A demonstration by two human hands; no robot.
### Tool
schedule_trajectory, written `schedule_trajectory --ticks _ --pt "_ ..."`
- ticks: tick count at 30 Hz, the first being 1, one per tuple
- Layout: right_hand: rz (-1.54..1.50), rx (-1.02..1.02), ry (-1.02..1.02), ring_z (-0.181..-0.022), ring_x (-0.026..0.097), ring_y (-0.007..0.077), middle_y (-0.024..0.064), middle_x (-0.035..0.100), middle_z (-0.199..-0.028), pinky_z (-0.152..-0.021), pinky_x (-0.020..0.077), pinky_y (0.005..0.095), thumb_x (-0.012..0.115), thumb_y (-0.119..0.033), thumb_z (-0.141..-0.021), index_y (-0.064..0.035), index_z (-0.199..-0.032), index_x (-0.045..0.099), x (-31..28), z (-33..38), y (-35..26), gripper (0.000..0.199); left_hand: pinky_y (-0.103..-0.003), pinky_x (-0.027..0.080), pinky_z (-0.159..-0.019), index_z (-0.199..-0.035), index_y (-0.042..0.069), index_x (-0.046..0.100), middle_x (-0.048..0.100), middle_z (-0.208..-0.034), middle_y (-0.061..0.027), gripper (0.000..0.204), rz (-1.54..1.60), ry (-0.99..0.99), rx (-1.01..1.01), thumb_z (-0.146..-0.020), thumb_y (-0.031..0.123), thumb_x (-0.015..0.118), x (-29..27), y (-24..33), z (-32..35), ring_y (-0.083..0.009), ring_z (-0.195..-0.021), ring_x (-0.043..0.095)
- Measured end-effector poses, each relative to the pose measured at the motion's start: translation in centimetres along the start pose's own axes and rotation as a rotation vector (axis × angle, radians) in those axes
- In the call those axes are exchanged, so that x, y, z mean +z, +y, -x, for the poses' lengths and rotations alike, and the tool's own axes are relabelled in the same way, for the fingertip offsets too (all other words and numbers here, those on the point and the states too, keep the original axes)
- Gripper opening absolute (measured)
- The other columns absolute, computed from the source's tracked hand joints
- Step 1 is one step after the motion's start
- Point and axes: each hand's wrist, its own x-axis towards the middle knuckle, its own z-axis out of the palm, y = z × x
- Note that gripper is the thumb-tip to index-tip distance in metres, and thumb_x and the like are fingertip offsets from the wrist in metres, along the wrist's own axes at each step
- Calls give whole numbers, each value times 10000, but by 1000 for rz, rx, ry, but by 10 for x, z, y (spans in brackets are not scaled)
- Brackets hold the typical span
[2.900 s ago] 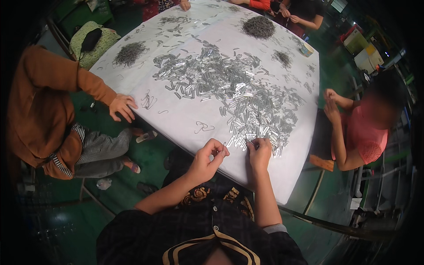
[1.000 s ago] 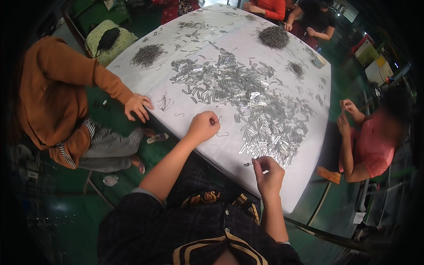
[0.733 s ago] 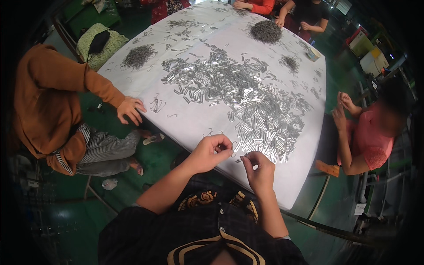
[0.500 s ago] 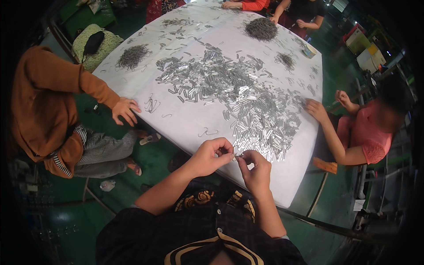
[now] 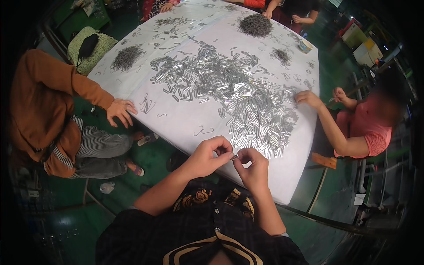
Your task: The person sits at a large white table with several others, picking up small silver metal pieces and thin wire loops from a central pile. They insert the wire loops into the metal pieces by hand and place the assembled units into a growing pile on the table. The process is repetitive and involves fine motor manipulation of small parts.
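My left hand is closed in a pinch just over the near edge of the table. Opposite it, my right hand pinches too, and the fingertips of both hands meet at a small shiny metal piece. The fingers cover most of that piece, so its exact shape cannot be told. Just beyond my hands spreads a large heap of short, narrow silver metal strips. A few bent wire hooks lie on the tabletop beyond my left hand.
The white-covered table also bears dark wire-hook piles and a bigger pile at the far side. A small tub stands near the right edge. Co-workers sit around, one in a brown sleeve, one in a pink shirt.
The view has shifted slightly. My hands stay together at the metal piece, with the right fingers moved a little. At the far left, a co-worker's hand now shows at the table edge.
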Motion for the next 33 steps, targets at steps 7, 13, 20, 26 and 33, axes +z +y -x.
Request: schedule_trajectory --ticks 7,13,20,26,33 --pt "34 -5 -52 -672 646 223 110 634 -756 -635 517 329 715 -15 -732 -4 -845 623 -3 0 -2 147 -252 437 -730 -896 8 588 603 -849 -10 51 -93 19 26 -858 37 604 3 6 -1 -87 -783 532" --pt "-201 -12 -51 -653 610 140 61 632 -728 -610 487 281 750 -45 -744 -16 -904 655 -11 -1 20 189 -290 442 -848 -944 2 522 628 -947 -69 79 -80 30 145 -877 -40 518 6 8 6 -124 -895 566" --pt "294 173 237 -647 615 192 102 653 -741 -635 480 316 742 -104 -774 4 -865 683 -24 -9 132 154 -275 429 -838 -961 -5 534 652 -936 -61 104 28 -9 162 -861 -31 525 5 16 14 -108 -886 575" --pt "479 45 261 -702 597 355 161 609 -759 -676 477 424 737 -103 -734 2 -826 696 -6 -23 125 145 -277 432 -836 -944 -3 519 649 -925 -65 82 4 -23 161 -865 -24 521 5 24 18 -115 -879 588" --pt "690 -14 101 -735 601 357 168 611 -795 -688 474 435 664 -99 -774 -11 -788 694 -15 -30 125 94 -285 462 -815 -942 -1 511 633 -938 -89 69 5 -55 128 -883 -35 515 5 21 25 -131 -904 591"
